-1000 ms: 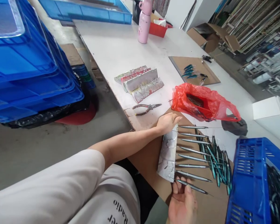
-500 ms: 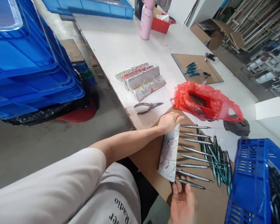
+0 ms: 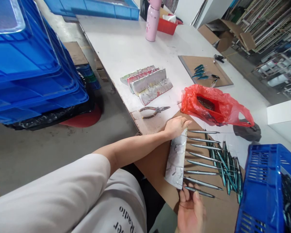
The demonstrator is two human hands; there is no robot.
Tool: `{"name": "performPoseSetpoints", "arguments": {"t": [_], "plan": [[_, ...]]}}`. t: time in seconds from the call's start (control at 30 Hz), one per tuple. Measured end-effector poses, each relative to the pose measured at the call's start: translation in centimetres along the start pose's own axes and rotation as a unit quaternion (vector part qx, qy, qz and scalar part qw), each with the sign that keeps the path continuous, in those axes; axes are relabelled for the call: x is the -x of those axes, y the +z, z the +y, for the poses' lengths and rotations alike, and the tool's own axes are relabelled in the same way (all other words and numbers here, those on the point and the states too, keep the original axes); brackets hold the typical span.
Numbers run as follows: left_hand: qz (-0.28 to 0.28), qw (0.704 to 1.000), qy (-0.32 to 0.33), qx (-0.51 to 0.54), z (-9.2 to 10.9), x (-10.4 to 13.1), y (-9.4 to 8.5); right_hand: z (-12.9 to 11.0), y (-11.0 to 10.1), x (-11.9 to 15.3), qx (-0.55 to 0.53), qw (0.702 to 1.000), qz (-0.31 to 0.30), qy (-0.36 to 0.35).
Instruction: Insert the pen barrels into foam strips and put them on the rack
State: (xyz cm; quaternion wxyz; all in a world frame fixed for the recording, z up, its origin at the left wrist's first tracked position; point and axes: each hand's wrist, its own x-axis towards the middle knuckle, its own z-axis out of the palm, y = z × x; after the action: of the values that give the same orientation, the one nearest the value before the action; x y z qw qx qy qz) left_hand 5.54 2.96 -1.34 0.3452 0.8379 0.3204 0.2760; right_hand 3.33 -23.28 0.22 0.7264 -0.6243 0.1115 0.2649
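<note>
A white, tape-wrapped strip is held over brown cardboard, with several slim silver fishing lures hanging in a row from its right edge. My left hand is closed on the strip's far end. At the near end my right hand has its curled fingertips against the strip's corner, palm up. The nearest lure crosses in front of those fingers, so their exact grip is partly hidden. Just right of the row lies a pile of teal-and-dark lures on the cardboard.
Pliers and several similar strips lie on the white table. A red plastic bag sits beyond the cardboard. At right stands a blue crate of lures. A board with small blue lures and a pink bottle are farther back.
</note>
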Motion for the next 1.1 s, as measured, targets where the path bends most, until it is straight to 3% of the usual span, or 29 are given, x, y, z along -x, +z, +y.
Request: {"name": "performPoseSetpoints", "arguments": {"t": [0.17,0.47,0.77,1.1], "plan": [[0.001,1.000,-0.001,-0.007,0.0,0.0,-0.1,0.2,-0.4,-0.1,0.007,1.000,-0.009,-0.015],[-0.001,1.000,-0.010,-0.005,0.4,0.1,-0.2,0.8,-0.4,0.5,0.043,0.990,0.006,-0.135],[-0.002,1.000,-0.013,0.000,0.4,0.1,-0.2,0.1,-0.7,-0.3,0.048,0.999,-0.009,-0.011],[-0.005,1.000,-0.021,-0.005,0.4,0.1,0.0,-0.2,-1.4,-1.0,0.071,0.997,-0.018,0.020]]}}
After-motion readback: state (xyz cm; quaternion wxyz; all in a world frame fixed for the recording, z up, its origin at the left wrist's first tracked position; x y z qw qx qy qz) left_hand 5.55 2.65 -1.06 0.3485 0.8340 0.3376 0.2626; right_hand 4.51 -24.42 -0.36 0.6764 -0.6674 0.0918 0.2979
